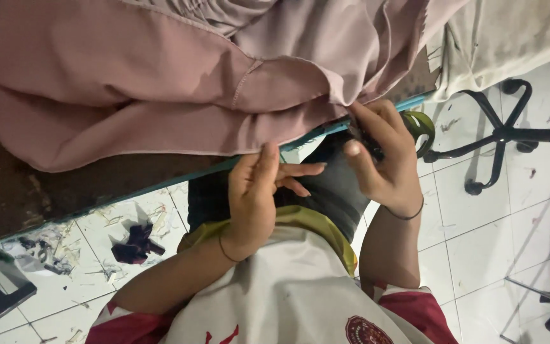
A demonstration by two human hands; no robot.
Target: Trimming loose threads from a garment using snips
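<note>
The edge of the pink cloth (160,83) is pinched by the left hand (253,197) at centre; scissors (408,127) are grasped by the right hand (383,159).

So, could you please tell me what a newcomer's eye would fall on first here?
A big sheet of pink cloth fills the top, draped over a dark table with a teal edge. Below it, the left hand pinches the cloth's hem, while the right hand holds scissors at the cloth's corner. Scraps litter the white tile floor.
</note>
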